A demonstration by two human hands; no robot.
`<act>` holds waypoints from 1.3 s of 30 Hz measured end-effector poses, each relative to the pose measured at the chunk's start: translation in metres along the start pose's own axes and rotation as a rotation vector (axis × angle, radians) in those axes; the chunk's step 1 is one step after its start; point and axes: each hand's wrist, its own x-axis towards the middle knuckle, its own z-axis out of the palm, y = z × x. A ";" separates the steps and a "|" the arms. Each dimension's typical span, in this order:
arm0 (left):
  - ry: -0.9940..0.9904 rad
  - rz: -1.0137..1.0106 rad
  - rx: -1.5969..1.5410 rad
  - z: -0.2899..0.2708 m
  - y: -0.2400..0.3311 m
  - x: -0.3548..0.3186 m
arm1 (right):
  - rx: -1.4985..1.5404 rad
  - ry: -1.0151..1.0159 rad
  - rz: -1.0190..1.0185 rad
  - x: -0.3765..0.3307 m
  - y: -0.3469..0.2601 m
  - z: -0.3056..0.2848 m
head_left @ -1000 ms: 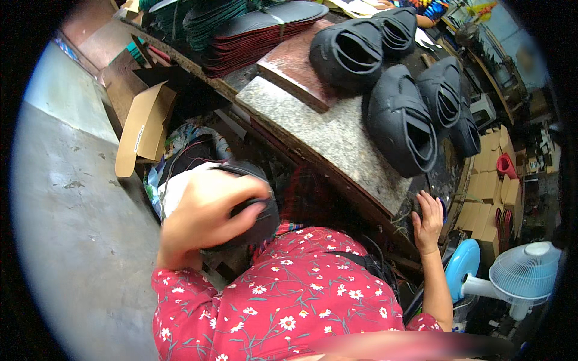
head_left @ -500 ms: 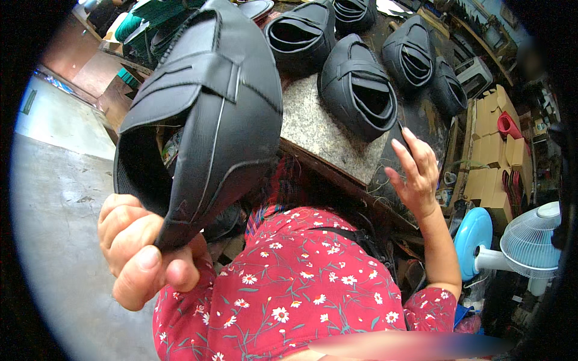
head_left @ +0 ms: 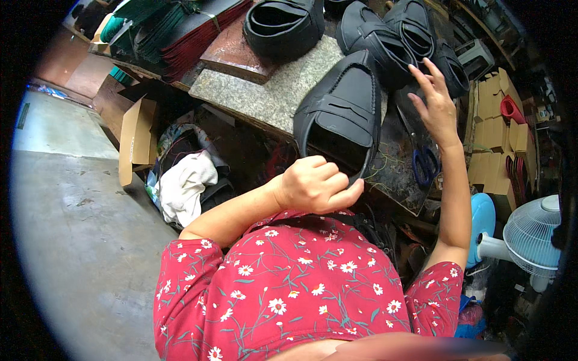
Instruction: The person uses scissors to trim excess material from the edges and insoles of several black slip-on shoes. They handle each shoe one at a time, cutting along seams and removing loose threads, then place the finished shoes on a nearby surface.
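Observation:
My left hand (head_left: 316, 185) grips the back edge of a black shoe upper (head_left: 343, 117) and holds it over the front of the speckled stone slab (head_left: 265, 99). The upper's opening faces me and its toe points away. My right hand (head_left: 436, 102) is raised and open, fingers spread, just right of the upper and in front of a row of finished black uppers (head_left: 397, 36). It holds nothing. Blue-handled scissors (head_left: 424, 162) lie on the dark bench below that hand.
Another black upper (head_left: 280, 24) lies on a brown slab (head_left: 232, 57). Stacked dark red and green sheets (head_left: 180, 27) are at the back left. An open cardboard box (head_left: 135, 138) and white cloth (head_left: 183, 183) sit on the floor left. A fan (head_left: 533, 234) and cartons (head_left: 490, 138) stand right.
My left hand brought the black upper from down at my lap, close past the camera, out over the stone slab. My right hand lifted off the bench and opened.

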 end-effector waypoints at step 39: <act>-0.074 -0.407 -0.027 -0.005 -0.119 -0.034 | -0.009 -0.562 -0.091 0.048 -0.071 -0.122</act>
